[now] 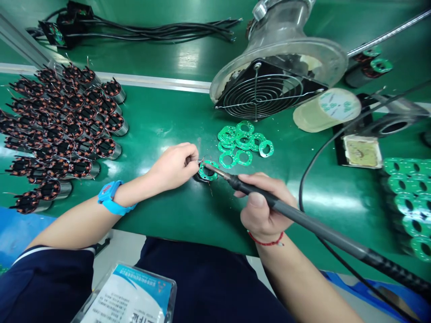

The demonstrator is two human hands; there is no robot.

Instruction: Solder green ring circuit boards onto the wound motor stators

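Observation:
My right hand (pixel 267 204) is wrapped round the dark handle of a soldering iron (pixel 286 208). Its metal tip points left and meets a green ring-shaped circuit board (pixel 213 175) on top of a motor stator (pixel 202 178). Thin wire ends stick out around that board. My left hand (pixel 177 166) is closed in a pinch at the stator's left edge, by a thin wire; what lies between the fingertips is too small to make out. Just beyond the stator lies a loose pile of green ring boards (pixel 244 158).
Rows of wound stators (pixel 85 148) stand at the left. A fume extractor fan (pixel 257 89) hangs over the back. Right of it are a cream-coloured roll (pixel 323 110), a soldering stand with sponge (pixel 362 151) and board-topped stators (pixel 415 204). The iron's cable (pixel 301 193) loops nearby.

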